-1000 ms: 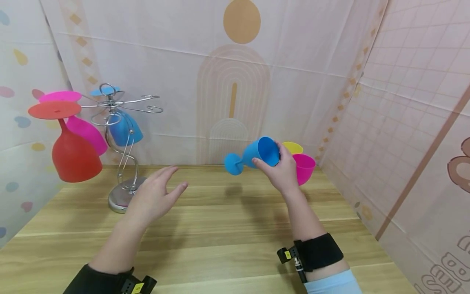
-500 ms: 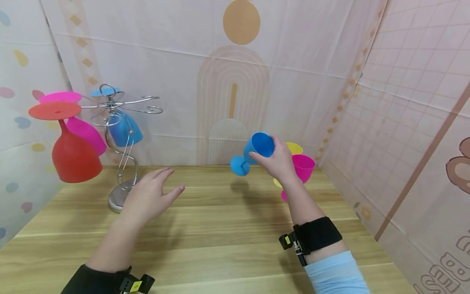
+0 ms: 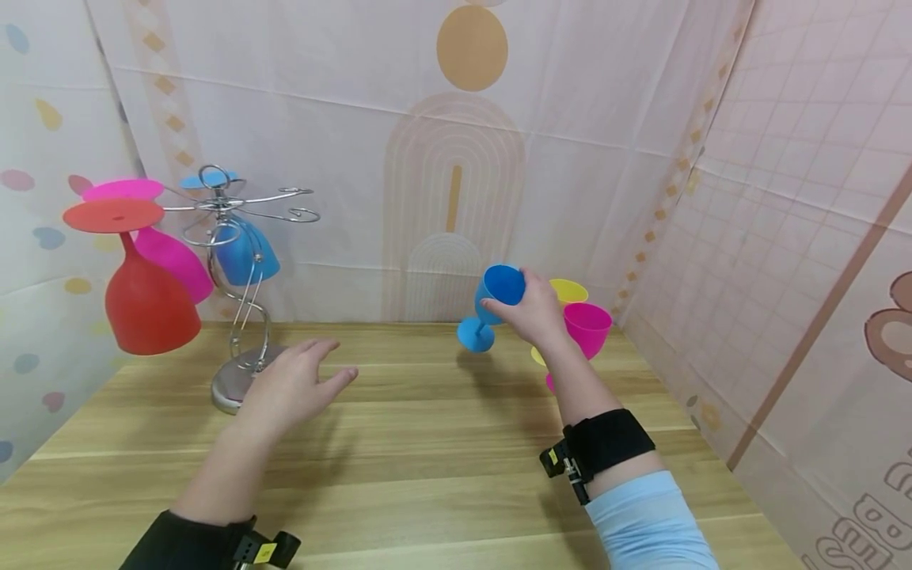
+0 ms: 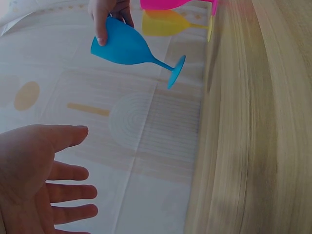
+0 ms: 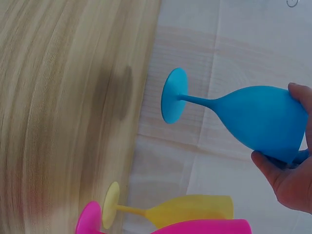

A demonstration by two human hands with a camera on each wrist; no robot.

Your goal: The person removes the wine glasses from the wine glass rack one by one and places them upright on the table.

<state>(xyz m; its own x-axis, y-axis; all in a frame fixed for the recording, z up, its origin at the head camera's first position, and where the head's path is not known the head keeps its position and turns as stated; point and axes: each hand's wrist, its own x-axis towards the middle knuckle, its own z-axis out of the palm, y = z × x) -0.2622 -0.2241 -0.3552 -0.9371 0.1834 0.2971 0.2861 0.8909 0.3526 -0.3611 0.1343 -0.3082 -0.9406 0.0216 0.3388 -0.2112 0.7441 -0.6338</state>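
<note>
My right hand (image 3: 536, 317) grips a blue wine goblet (image 5: 261, 114) by the bowl near its rim. The goblet is held above the table, slightly tilted, with its foot down and to the left; in the right wrist view a gap shows between foot and tabletop. Just right of it stand a yellow goblet (image 3: 568, 290) and a magenta goblet (image 3: 588, 328), partly hidden by my right hand and forearm. My left hand (image 3: 290, 388) hovers in front of the metal rack's base with fingers extended, holding nothing; its spread fingers show in the left wrist view.
A chrome goblet rack (image 3: 245, 313) stands at the left. From it hang upside down a red goblet (image 3: 151, 293), a magenta goblet (image 3: 174, 261) and a blue goblet (image 3: 245, 249). Two of its arms point right. Printed cloth (image 3: 321, 158) encloses the wooden table (image 3: 399, 451).
The blue goblet has turned from a strong tilt to nearly upright, and its foot has moved right and down. My left hand stays nearly in place.
</note>
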